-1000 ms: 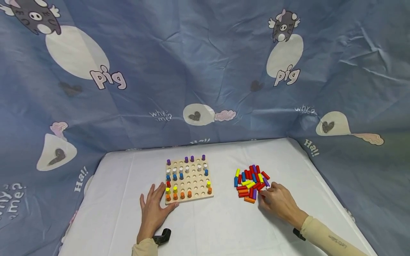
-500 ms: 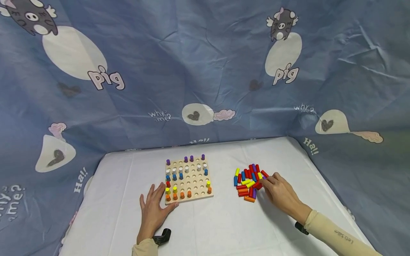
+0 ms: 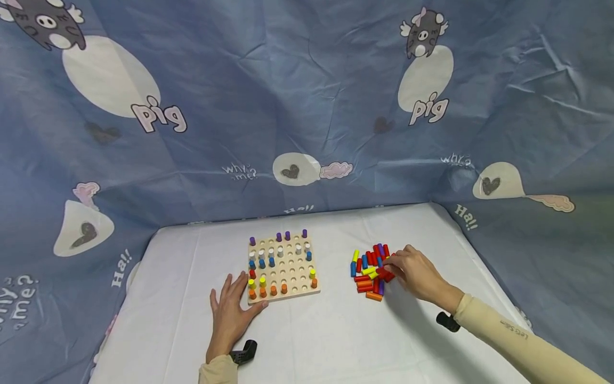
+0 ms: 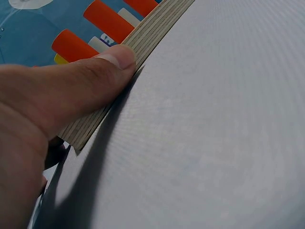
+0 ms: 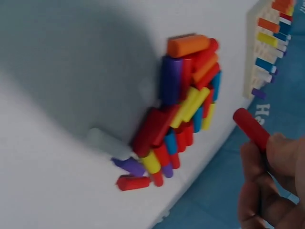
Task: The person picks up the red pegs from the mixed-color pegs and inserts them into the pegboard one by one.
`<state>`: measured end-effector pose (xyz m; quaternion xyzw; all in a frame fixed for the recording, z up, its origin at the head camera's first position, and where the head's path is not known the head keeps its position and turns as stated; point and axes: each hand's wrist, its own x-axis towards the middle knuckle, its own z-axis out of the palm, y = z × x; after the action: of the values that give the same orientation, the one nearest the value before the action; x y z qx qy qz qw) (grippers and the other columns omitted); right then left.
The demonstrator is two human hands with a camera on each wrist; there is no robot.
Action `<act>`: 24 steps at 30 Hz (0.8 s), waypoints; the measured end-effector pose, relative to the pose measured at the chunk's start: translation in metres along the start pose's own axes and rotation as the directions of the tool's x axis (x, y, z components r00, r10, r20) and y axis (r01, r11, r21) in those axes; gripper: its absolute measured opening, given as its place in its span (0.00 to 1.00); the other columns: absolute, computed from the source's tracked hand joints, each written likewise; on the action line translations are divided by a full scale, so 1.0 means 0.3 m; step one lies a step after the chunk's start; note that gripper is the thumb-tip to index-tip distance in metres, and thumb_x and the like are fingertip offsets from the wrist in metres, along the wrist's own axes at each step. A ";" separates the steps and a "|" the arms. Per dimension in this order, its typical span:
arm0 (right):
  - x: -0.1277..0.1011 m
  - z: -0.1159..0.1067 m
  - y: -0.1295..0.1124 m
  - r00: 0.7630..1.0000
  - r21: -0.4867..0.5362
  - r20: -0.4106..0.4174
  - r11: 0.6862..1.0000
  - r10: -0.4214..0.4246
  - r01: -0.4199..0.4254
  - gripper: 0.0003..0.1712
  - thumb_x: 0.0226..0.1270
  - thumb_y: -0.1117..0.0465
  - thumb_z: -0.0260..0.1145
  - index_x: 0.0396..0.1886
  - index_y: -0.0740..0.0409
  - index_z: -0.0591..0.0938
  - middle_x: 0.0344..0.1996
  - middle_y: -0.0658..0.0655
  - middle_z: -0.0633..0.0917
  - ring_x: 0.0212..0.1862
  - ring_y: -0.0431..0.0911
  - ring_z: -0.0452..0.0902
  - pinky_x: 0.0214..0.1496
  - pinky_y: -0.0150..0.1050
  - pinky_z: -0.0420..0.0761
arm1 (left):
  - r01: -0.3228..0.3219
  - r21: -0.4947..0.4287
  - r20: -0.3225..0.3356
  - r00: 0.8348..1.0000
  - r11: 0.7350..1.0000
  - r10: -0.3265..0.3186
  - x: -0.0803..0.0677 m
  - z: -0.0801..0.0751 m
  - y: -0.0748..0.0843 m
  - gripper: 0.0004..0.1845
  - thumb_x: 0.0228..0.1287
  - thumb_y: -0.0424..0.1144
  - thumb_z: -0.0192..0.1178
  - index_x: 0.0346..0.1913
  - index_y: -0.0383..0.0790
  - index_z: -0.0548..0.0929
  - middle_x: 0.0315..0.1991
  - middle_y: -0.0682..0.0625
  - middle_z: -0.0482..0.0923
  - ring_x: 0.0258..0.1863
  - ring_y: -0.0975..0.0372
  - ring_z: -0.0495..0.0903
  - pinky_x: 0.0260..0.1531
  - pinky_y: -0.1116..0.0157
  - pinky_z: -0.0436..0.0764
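My left hand (image 3: 230,314) rests at the near left corner of a light wooden pegboard (image 3: 268,278), its fingers spread. In the left wrist view, the thumb (image 4: 90,78) presses the board's layered edge, next to orange pegs (image 4: 71,45). My right hand (image 3: 419,274) pinches a red peg (image 5: 251,129) between thumb and finger, raised above a heap of loose pegs (image 3: 376,286). Red, yellow, blue, purple and orange pegs lie close together there. A white peg (image 5: 109,143) lies at the heap's edge in the right wrist view.
Standing pegs on the board form rows of purple (image 3: 279,237), white (image 3: 280,252), blue (image 3: 272,262), red, yellow and orange, with bare holes between. A white cloth (image 3: 331,330) covers the table. Behind it hangs a blue printed curtain (image 3: 307,106).
My right hand has moved up and left from the heap's right side and now holds a red peg above it. My left hand stays at the board's corner.
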<state>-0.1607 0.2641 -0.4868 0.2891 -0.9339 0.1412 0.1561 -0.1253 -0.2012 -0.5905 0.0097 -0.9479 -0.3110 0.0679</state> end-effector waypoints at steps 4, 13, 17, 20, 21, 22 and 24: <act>0.043 -0.029 -0.014 0.996 0.100 0.085 0.994 0.039 -0.047 0.02 0.65 0.64 0.78 0.37 0.55 0.94 0.29 0.46 0.91 0.31 0.41 0.73 0.33 0.35 0.74 | -0.001 -0.001 -0.007 1.000 1.000 0.001 0.002 -0.001 -0.001 0.52 0.55 0.56 0.80 0.78 0.34 0.71 0.79 0.37 0.67 0.83 0.37 0.53 0.79 0.29 0.34; 0.111 -0.056 -0.020 0.964 0.259 0.257 0.957 0.060 -0.129 0.07 0.73 0.62 0.71 0.44 0.59 0.93 0.22 0.42 0.86 0.22 0.31 0.66 0.28 0.30 0.68 | -0.047 -0.026 -0.038 0.998 0.999 0.046 0.001 -0.007 -0.001 0.51 0.54 0.55 0.80 0.76 0.32 0.73 0.78 0.36 0.70 0.82 0.37 0.55 0.78 0.27 0.35; 0.139 -0.054 -0.030 0.953 0.272 0.293 0.948 0.079 -0.162 0.09 0.73 0.62 0.71 0.45 0.61 0.93 0.31 0.47 0.92 0.27 0.30 0.73 0.29 0.30 0.73 | -0.051 -0.028 -0.044 0.998 0.998 0.049 -0.002 -0.005 -0.005 0.50 0.53 0.55 0.80 0.75 0.32 0.74 0.77 0.35 0.70 0.82 0.36 0.55 0.78 0.27 0.36; 0.165 -0.053 -0.040 0.945 0.286 0.311 0.939 0.097 -0.190 0.10 0.74 0.61 0.71 0.45 0.61 0.93 0.33 0.48 0.93 0.28 0.31 0.78 0.31 0.30 0.77 | -0.044 -0.026 -0.039 0.998 0.999 0.043 -0.001 -0.001 -0.007 0.50 0.53 0.55 0.81 0.75 0.33 0.74 0.77 0.36 0.71 0.82 0.36 0.55 0.78 0.27 0.36; 0.174 -0.053 -0.045 0.943 0.294 0.316 0.935 0.100 -0.198 0.10 0.74 0.61 0.70 0.45 0.61 0.93 0.33 0.48 0.93 0.29 0.32 0.79 0.32 0.30 0.78 | -0.040 -0.024 -0.037 0.999 0.999 0.039 -0.001 -0.001 -0.007 0.50 0.53 0.55 0.81 0.75 0.33 0.74 0.77 0.36 0.71 0.82 0.36 0.55 0.78 0.27 0.36; 0.184 -0.052 -0.048 0.943 0.301 0.317 0.932 0.100 -0.200 0.10 0.75 0.61 0.70 0.45 0.61 0.93 0.32 0.48 0.93 0.29 0.33 0.81 0.32 0.31 0.79 | -0.036 -0.021 -0.034 0.999 0.999 0.036 0.000 0.001 -0.008 0.50 0.53 0.55 0.81 0.75 0.34 0.74 0.77 0.36 0.70 0.82 0.36 0.55 0.78 0.27 0.36; 0.204 -0.049 -0.057 0.945 0.308 0.313 0.931 0.095 -0.195 0.10 0.75 0.61 0.69 0.45 0.61 0.93 0.29 0.46 0.92 0.28 0.33 0.81 0.33 0.31 0.79 | -0.028 -0.019 -0.029 0.999 0.999 0.027 0.001 0.004 -0.007 0.50 0.54 0.55 0.81 0.75 0.34 0.74 0.77 0.36 0.70 0.83 0.37 0.55 0.78 0.27 0.35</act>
<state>-0.1958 0.2254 -0.4476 0.2586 -0.9279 0.2646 -0.0460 -0.1258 -0.2022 -0.5926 0.0003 -0.9439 -0.3190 0.0858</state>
